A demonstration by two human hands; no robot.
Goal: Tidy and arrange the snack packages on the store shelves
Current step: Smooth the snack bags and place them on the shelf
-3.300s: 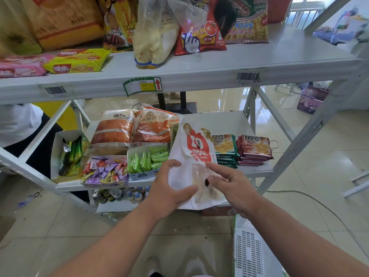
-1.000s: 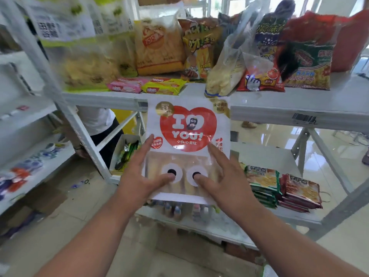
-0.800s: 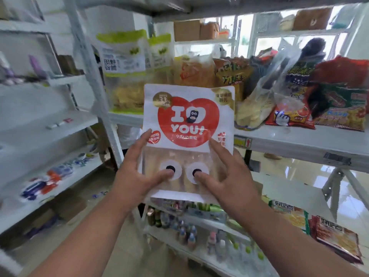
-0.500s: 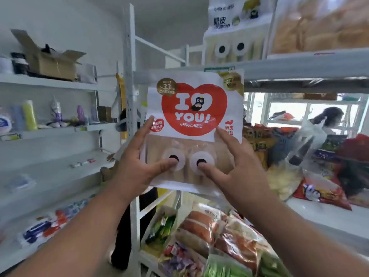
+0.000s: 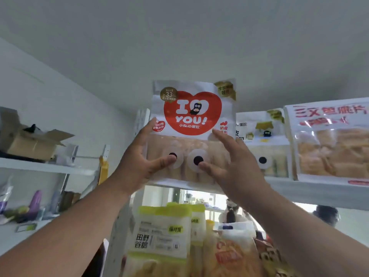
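A white bread package [image 5: 192, 114] with a red heart reading "I YOU!" and two googly-eye stickers is held upright at the left end of the top shelf [image 5: 311, 191]. My left hand [image 5: 137, 162] holds its left edge, thumb on the front and fingers behind. On the right edge, my right hand [image 5: 233, 168] grips the same way. Whether the package's bottom rests on the shelf is hidden by my hands. A matching package [image 5: 261, 144] stands right behind it on the shelf.
A large clear bag of toast slices [image 5: 331, 142] stands at the right of the top shelf. Green-topped cereal bags [image 5: 161, 240] and an orange snack bag [image 5: 231, 254] fill the shelf below. A side shelf at left carries a cardboard box [image 5: 30, 142]. A person stands beyond the shelves.
Both hands have lifted the package from the low shelf level up to the top shelf. My view has tilted upward toward the ceiling.
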